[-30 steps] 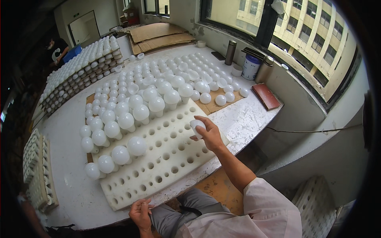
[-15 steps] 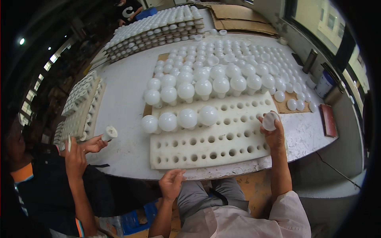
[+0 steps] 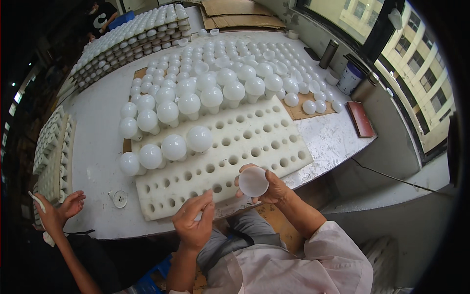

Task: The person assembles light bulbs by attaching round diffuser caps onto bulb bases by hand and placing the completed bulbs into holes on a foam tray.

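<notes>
My right hand [image 3: 267,190] grips a translucent white bulb cover [image 3: 254,182], its round opening facing up toward me. Just left of it, my left hand [image 3: 195,223] is raised with fingers curled and thumb pressed in; whatever may be between the fingertips is too small to make out. Both hands are over the near edge of a white foam tray [image 3: 203,182] with rows of round holes. A row of several white round bulbs [image 3: 174,147] stands upright in the tray's left part, while its other visible holes hold nothing.
Many bulbs and loose covers [image 3: 308,107] fill the table behind the tray. Stacked bulb layers [image 3: 132,41] stand far left. A co-worker's hands [image 3: 58,211] are at left, near a round white lamp base [image 3: 118,199]. A red-brown box [image 3: 360,119] lies at right.
My right hand has brought the bulb cover from the tray's right end to its near edge. My left hand has risen toward it. The co-worker's lamp base now stands on the table.
</notes>
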